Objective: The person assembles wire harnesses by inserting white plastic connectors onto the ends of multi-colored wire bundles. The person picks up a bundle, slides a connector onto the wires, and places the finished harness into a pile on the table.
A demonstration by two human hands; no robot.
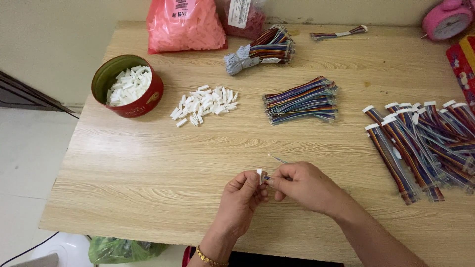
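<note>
At the table's (148, 163) far edge I see a bulging pink plastic bag (184, 24) with a white label, and beside it a darker red bag (245, 17) with a white tag. My left hand (241, 200) pinches a small white connector (259, 175) and my right hand (303, 185) pinches a short multicoloured ribbon wire (277, 159) against it, near the table's front edge. Beyond lie a red tin (127, 86) of white connectors, a loose connector pile (204, 105), wire bundles (302, 100), and finished cables (425, 143) at my right.

My left hand (241, 198) pinches a white connector (259, 174); my right hand (303, 187) holds wires (277, 159) at it.
</note>
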